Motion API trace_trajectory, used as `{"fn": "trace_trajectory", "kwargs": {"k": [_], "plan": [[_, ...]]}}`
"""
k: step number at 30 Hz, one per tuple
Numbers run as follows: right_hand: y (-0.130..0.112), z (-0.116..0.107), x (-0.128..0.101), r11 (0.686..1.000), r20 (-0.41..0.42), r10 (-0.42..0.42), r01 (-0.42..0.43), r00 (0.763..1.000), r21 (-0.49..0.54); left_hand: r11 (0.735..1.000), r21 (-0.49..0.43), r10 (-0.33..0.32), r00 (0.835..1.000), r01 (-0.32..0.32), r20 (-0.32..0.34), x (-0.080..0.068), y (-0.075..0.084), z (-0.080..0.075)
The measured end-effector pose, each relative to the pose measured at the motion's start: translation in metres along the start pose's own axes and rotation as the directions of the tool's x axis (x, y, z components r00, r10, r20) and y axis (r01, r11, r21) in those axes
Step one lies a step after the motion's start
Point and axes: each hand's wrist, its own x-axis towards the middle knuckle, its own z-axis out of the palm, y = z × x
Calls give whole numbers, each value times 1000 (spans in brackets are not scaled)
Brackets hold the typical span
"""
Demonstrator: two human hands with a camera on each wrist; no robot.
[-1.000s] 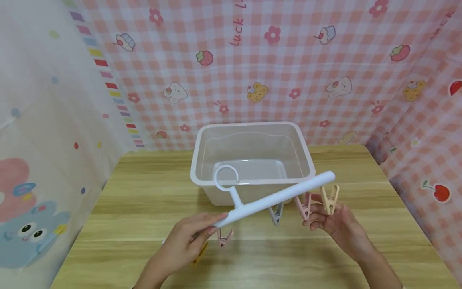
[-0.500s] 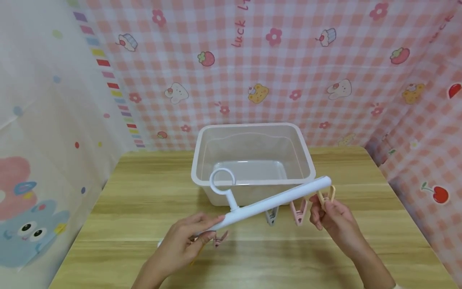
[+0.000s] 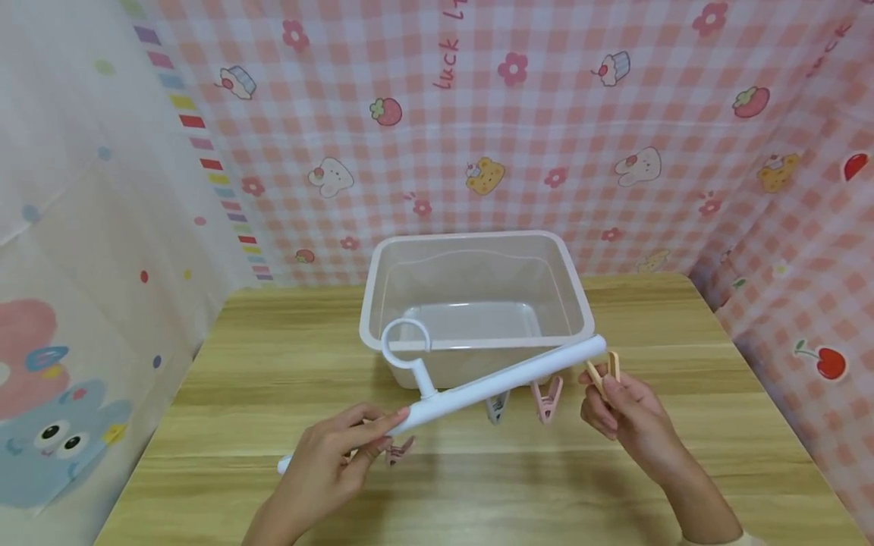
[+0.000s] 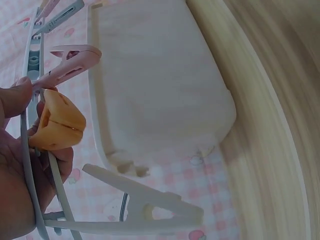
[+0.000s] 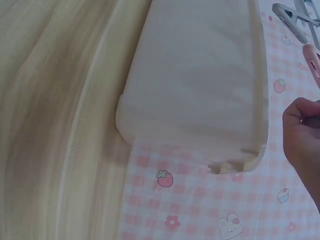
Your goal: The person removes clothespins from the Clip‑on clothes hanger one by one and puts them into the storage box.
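Note:
A white clip hanger with a round hook is held in the air, slanting up to the right. My left hand grips its bar left of the hook. Beyond that hand the bar's white left end shows. At the right end, my right hand pinches a pale yellow clip between thumb and fingers. Under the bar hang a pink clip, a grey clip and another pink clip. The left wrist view also shows an orange clip by my fingers and a white clip.
Behind the hanger, a translucent white bin stands on the wood-grain table, near its back edge. Pink checked cloth covers the back and right sides, and a pale printed cloth hangs at the left.
My right hand has gone from loosely spread fingers behind the clips to pinching the yellow clip. The hanger and both hands have shifted left, and the bar's left end has come into view.

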Motion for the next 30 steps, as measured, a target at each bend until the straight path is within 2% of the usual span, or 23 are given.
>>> {"fn": "trace_trajectory", "kwargs": {"k": [2,4,6,8,10,15,19,22,25,30], "plan": [[-2,3,2,993,-42,16,-21,999,-120,1000,15,-7,1000,7,-2,0,-1,-2],[-3,5,2,971,-94,16,-38,995,-235,1000,20,-8,1000,8,-6,-1,-2,-3],[-2,7,3,942,-144,-7,-42,990,-333,1000,22,-8,1000,8,-9,-2,-2,-4],[-2,9,4,900,-181,-45,-39,982,-434,1000,21,-14,1000,15,-11,-3,-3,-4],[-2,11,5,846,-218,-85,-45,972,-532,1000,20,-20,1000,20,-12,-3,-3,-4],[-3,18,6,674,-288,-188,-90,939,-733,999,15,-35,999,35,-6,-4,-3,-4],[-4,19,7,530,-295,-255,-122,921,-839,999,7,-34,999,34,-2,-5,-4,-5],[-5,19,7,450,-269,-287,-119,919,-885,999,13,-31,1000,31,-2,-6,-5,-4],[-6,18,8,402,-237,-308,-99,922,-910,1000,13,-16,1000,16,-13,-6,-5,-4],[-7,16,7,376,-210,-327,-77,922,-923,999,25,-40,999,40,-12,-6,-3,-3]]}}
